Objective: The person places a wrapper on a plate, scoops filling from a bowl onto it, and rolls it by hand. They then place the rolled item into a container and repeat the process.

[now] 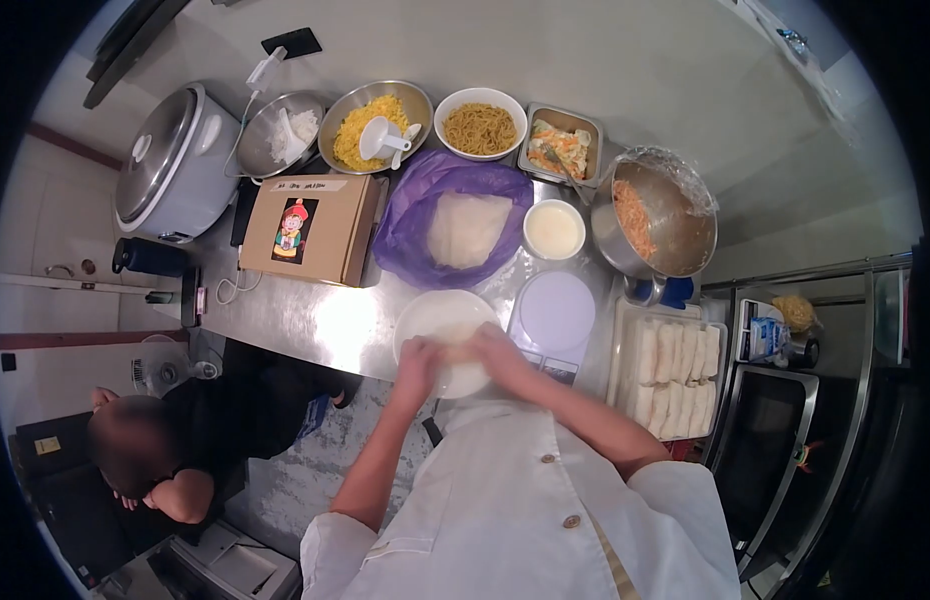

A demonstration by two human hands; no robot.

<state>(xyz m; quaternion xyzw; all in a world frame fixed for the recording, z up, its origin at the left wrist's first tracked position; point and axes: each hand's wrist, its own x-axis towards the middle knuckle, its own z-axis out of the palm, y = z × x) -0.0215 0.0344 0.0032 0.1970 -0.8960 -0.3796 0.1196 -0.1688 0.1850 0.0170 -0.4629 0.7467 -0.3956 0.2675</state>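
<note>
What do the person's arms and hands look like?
The white sleeves are loose and plain, ending near the elbows, so the forearms are bare. The left grip and right grip are ordinary hands without gloves. No watch or bracelet shows; rings are too hard to tell.

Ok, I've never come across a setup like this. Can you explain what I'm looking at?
There is no machine: one picture, from a camera on a person's head, looking forward and down. The white jacket below is theirs. Their left hand and right hand are over a white plate; whatever they hold is too blurred to tell. Beyond, on the metal table, are a purple bag with pale sheets inside, a cardboard box and noodles. To the right lie pale rolls. Another person is at the left.
</note>
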